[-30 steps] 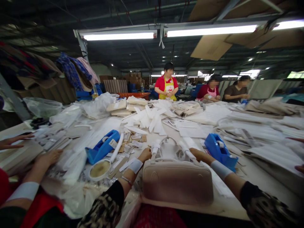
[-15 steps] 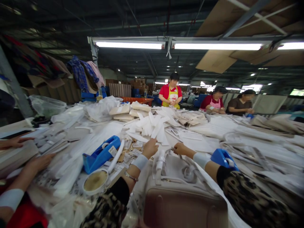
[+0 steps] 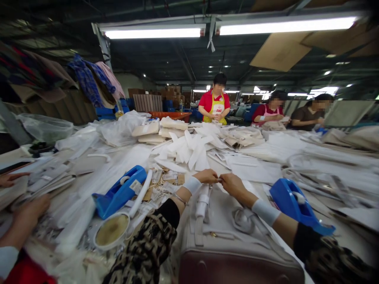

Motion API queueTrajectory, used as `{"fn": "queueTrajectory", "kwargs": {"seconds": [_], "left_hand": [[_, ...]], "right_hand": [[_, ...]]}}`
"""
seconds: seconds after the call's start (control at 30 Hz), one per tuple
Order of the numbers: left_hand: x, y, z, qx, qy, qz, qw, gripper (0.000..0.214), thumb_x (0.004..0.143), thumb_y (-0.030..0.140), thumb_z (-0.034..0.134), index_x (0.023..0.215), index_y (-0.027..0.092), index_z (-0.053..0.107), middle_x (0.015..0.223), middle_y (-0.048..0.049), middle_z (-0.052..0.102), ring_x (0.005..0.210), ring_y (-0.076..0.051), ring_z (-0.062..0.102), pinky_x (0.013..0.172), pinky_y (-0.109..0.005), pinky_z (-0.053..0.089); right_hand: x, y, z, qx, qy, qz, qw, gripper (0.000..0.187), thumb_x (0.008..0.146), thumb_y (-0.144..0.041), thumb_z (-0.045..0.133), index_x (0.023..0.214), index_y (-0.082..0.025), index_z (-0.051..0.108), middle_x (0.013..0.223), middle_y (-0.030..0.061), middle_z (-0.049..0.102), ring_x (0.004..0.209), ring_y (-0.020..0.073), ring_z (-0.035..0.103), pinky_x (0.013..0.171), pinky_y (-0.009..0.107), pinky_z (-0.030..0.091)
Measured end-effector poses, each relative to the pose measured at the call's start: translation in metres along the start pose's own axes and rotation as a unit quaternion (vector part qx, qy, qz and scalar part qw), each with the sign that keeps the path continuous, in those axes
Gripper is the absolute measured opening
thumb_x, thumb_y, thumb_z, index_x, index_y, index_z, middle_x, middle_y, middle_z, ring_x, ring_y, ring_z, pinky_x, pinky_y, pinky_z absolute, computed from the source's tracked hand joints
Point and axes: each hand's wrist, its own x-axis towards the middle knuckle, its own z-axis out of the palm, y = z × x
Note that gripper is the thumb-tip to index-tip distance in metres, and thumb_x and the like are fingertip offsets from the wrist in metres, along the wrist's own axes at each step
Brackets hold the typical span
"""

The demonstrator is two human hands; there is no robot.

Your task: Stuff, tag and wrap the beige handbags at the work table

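A beige handbag lies on the table right in front of me, its handles wrapped in white paper. My left hand and my right hand meet fingertip to fingertip just beyond the bag's far end, both pinching something small between them; what it is I cannot tell. White bands sit on both wrists above patterned sleeves.
Blue tape dispensers stand left and right of the bag. A round dish sits by my left arm. White paper strips cover the table. Another person's hands work at the left; three people stand at the far side.
Both hands left the bag's handles, reached beyond the bag and came together at the fingertips. The bag now lies flatter and closer to me.
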Motion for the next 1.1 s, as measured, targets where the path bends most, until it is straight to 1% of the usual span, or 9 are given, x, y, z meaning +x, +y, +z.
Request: {"fn": "queueTrajectory", "kwargs": {"seconds": [0.2, 0.3, 0.37, 0.47, 0.57, 0.7, 0.87, 0.97, 1.1], "left_hand": [[-0.011, -0.006, -0.008, 0.084, 0.026, -0.081, 0.993, 0.020, 0.090, 0.032, 0.062, 0.098, 0.014, 0.065, 0.106, -0.0054, 0.066, 0.100, -0.020, 0.062, 0.090, -0.041, 0.052], [-0.035, -0.005, -0.013, 0.083, 0.093, -0.092, 0.988, 0.019, 0.089, 0.026, 0.062, 0.100, 0.012, 0.066, 0.110, -0.0096, 0.065, 0.105, -0.023, 0.061, 0.096, -0.044, 0.047], [-0.064, -0.006, -0.016, 0.075, 0.156, -0.083, 0.981, 0.020, 0.089, 0.021, 0.059, 0.104, 0.010, 0.067, 0.118, -0.0152, 0.062, 0.110, -0.027, 0.059, 0.102, -0.045, 0.041], [-0.127, -0.011, -0.010, 0.049, 0.228, -0.058, 0.971, 0.027, 0.088, 0.018, 0.055, 0.112, 0.012, 0.067, 0.123, -0.0158, 0.061, 0.115, -0.030, 0.056, 0.106, -0.042, 0.036], [-0.197, -0.014, 0.015, -0.054, 0.295, -0.001, 0.954, 0.027, 0.087, 0.023, 0.057, 0.110, 0.019, 0.070, 0.115, -0.0105, 0.067, 0.112, -0.028, 0.057, 0.104, -0.037, 0.039], [-0.261, -0.007, 0.060, -0.180, 0.231, 0.044, 0.955, 0.044, 0.085, 0.041, 0.062, 0.127, 0.026, 0.061, 0.135, -0.0065, 0.057, 0.125, -0.028, 0.049, 0.106, -0.038, 0.040], [-0.269, 0.011, 0.087, -0.192, 0.195, 0.077, 0.959, 0.081, 0.074, 0.049, 0.074, 0.143, 0.025, 0.039, 0.149, -0.0084, 0.038, 0.139, -0.030, 0.032, 0.118, -0.042, 0.023], [-0.259, 0.015, 0.091, -0.208, 0.211, 0.071, 0.952, 0.076, 0.074, 0.044, 0.076, 0.138, 0.024, 0.042, 0.144, -0.0086, 0.042, 0.134, -0.030, 0.037, 0.115, -0.043, 0.027], [-0.254, 0.020, 0.096, -0.230, 0.234, 0.063, 0.943, 0.069, 0.073, 0.036, 0.077, 0.133, 0.023, 0.044, 0.136, -0.0087, 0.046, 0.126, -0.030, 0.043, 0.110, -0.044, 0.031]], "right_hand": [[0.005, 0.000, 0.004, 0.018, -0.032, 0.003, 0.999, 0.017, 0.091, -0.020, 0.054, 0.095, -0.013, 0.069, 0.094, 0.0105, 0.070, 0.090, 0.0217, 0.065, 0.080, 0.034, 0.047], [0.006, -0.001, -0.005, 0.046, -0.044, -0.006, 0.998, 0.011, 0.083, -0.016, 0.064, 0.091, -0.012, 0.069, 0.093, 0.0105, 0.070, 0.089, 0.0219, 0.065, 0.082, 0.033, 0.048], [-0.004, 0.004, -0.018, 0.072, -0.029, -0.018, 0.997, 0.018, 0.081, -0.013, 0.065, 0.099, -0.013, 0.069, 0.103, 0.0124, 0.070, 0.096, 0.0229, 0.065, 0.086, 0.030, 0.047], [-0.044, 0.022, -0.037, 0.122, 0.027, -0.023, 0.992, 0.032, 0.089, -0.018, 0.053, 0.120, -0.016, 0.061, 0.122, 0.0117, 0.063, 0.107, 0.0209, 0.061, 0.091, 0.027, 0.047], [-0.109, 0.045, -0.043, 0.264, 0.081, 0.023, 0.961, 0.033, 0.090, -0.031, 0.051, 0.119, -0.020, 0.061, 0.122, 0.0103, 0.064, 0.108, 0.0239, 0.062, 0.090, 0.032, 0.050], [-0.189, 0.047, -0.042, 0.348, 0.125, 0.083, 0.926, 0.036, 0.086, -0.048, 0.057, 0.111, -0.023, 0.065, 0.117, 0.0086, 0.066, 0.111, 0.0287, 0.060, 0.095, 0.040, 0.048], [-0.211, -0.015, -0.056, 0.322, 0.056, -0.093, 0.941, 0.033, 0.091, -0.040, 0.056, 0.121, -0.027, 0.062, 0.130, 0.0047, 0.058, 0.120, 0.0239, 0.053, 0.104, 0.038, 0.041], [-0.198, -0.048, -0.063, 0.294, 0.022, -0.151, 0.943, 0.029, 0.092, -0.028, 0.053, 0.119, -0.025, 0.063, 0.127, 0.0045, 0.060, 0.119, 0.0215, 0.053, 0.103, 0.035, 0.041], [-0.177, -0.070, -0.065, 0.230, -0.003, -0.188, 0.955, 0.025, 0.092, -0.017, 0.049, 0.104, -0.021, 0.070, 0.102, 0.0036, 0.070, 0.093, 0.0173, 0.064, 0.081, 0.027, 0.046]]}}
